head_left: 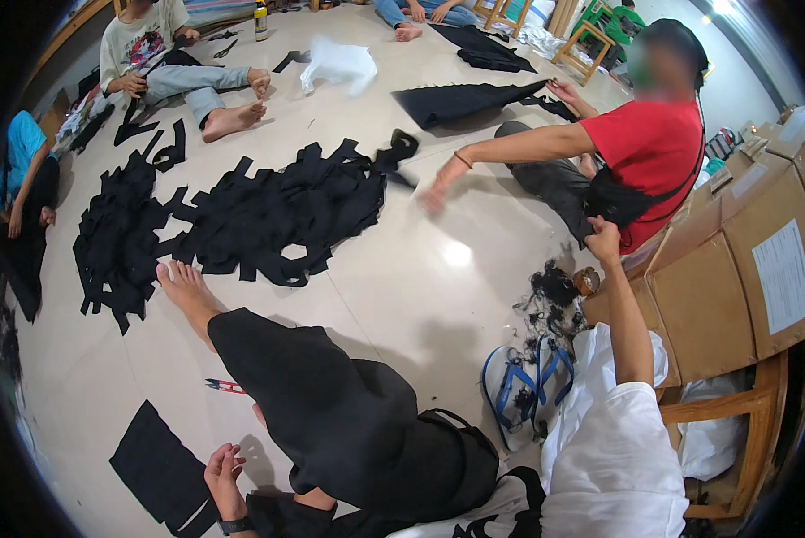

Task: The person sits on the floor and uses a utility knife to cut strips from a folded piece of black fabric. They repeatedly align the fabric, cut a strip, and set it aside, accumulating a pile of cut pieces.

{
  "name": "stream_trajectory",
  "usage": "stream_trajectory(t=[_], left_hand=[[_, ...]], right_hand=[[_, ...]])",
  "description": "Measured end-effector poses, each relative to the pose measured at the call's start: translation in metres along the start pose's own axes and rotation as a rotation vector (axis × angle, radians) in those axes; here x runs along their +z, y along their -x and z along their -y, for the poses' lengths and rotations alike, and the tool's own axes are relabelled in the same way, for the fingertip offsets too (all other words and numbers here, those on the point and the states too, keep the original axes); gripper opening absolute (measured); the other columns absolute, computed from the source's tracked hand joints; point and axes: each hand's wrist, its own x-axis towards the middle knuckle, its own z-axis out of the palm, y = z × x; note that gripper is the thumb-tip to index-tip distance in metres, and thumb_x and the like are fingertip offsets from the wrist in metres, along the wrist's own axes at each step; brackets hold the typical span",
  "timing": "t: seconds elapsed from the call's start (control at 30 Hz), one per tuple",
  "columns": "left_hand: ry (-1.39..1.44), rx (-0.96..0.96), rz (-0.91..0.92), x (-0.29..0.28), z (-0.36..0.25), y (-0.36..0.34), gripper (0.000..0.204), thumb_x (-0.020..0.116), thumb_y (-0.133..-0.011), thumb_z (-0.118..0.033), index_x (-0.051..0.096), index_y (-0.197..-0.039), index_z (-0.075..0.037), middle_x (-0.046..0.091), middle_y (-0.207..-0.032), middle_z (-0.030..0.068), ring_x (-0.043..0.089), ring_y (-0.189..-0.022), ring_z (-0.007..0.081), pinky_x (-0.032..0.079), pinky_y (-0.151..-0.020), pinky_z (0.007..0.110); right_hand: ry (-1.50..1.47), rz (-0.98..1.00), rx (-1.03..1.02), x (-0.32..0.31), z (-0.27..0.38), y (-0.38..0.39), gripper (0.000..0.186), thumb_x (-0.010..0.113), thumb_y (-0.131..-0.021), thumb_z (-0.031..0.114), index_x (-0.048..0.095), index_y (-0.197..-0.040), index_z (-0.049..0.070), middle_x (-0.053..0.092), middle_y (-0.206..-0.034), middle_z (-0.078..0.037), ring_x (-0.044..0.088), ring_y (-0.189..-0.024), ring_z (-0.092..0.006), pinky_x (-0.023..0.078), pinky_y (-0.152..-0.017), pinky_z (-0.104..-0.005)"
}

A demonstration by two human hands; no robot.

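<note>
While the left hand curls half-spread and the right hand bunches, hold unclear, the black cloth panel looks light, limp, easiest lifted by an edge.

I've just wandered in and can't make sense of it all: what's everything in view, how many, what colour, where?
Co-workers: at least five, mixed colours, left, top and right
Cloth pieces: too many to count, black, left and centre
Cloth panel: one, black, lower left
White item: one, white, blurred, top
Bottle: one, yellow and dark, top
Scissors: one pair, dark, upper left
Snips: one, red-handled, lower left
Sandals: two, blue-strapped, below right
Scraps: many, black, above the sandals
Boxes: several, brown, right
Wooden stools: two or more, brown, top
Wooden frame: one, brown, lower right
Trousers: one pair, black, lower centre
Left hand: one, dark wristband, lower left
Right hand: one, white sleeve, right
</note>
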Motion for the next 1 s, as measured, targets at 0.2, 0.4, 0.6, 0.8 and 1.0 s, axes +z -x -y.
stream_trajectory(t=[0.2, 0.4, 0.6, 0.8, 1.0], left_hand=[[-0.044, 0.008, -0.061, -0.014, -0.022, 0.012, 0.033, 0.068, -0.102, -0.029, 0.07, -0.122, -0.003, 0.075, -0.11, 0.0084, 0.068, -0.09, 0.0155, 0.048, -0.082, 0.03], [-0.03, 0.005, -0.016, -0.009, -0.003, -0.002, 0.036, 0.068, -0.101, -0.029, 0.069, -0.126, -0.003, 0.075, -0.114, 0.0063, 0.067, -0.088, 0.0101, 0.048, -0.079, 0.027], [-0.057, -0.01, -0.099, -0.029, -0.007, 0.009, 0.036, 0.065, -0.104, -0.029, 0.068, -0.128, -0.003, 0.075, -0.116, 0.0077, 0.067, -0.088, 0.0112, 0.049, -0.083, 0.03], [-0.042, -0.013, -0.065, -0.03, 0.01, -0.001, 0.04, 0.065, -0.104, -0.032, 0.067, -0.13, -0.001, 0.074, -0.118, 0.0093, 0.066, -0.089, 0.0127, 0.049, -0.087, 0.032], [-0.026, 0.019, -0.14, -0.09, 0.013, 0.009, 0.042, 0.069, -0.102, -0.032, 0.067, -0.13, -0.001, 0.074, -0.118, 0.0089, 0.066, -0.089, 0.0109, 0.051, -0.084, 0.028]], right_hand=[[0.122, 0.296, 0.416, -0.013, 0.092, 0.014, 0.027, 0.077, -0.075, 0.003, 0.08, -0.102, 0.001, 0.076, -0.097, -0.025, 0.078, -0.087, -0.0323, 0.06, -0.08, -0.0381], [0.299, 0.02, -0.534, -0.023, 0.017, 0.017, 0.014, 0.072, -0.077, 0.001, 0.076, -0.09, -0.003, 0.075, -0.08, -0.02, 0.077, -0.077, -0.0282, 0.06, -0.076, -0.0386], [0.178, 0.272, 0.207, -0.032, 0.09, 0.025, 0.017, 0.076, -0.086, 0.013, 0.076, -0.094, -0.001, 0.076, -0.087, -0.021, 0.077, -0.087, -0.0299, 0.06, -0.082, -0.0396], [0.431, 0.481, -0.007, -0.064, 0.051, 0.041, 0.051, 0.077, -0.092, 0.028, 0.067, -0.131, -0.003, 0.07, -0.123, -0.025, 0.071, -0.114, -0.0288, 0.053, -0.098, -0.0381], [-1.171, 1.442, 0.027, -0.103, 0.231, 0.097, 0.064, 0.071, -0.097, 0.041, 0.059, -0.14, -0.005, 0.063, -0.141, -0.023, 0.066, -0.125, -0.0295, 0.05, -0.104, -0.0437]])
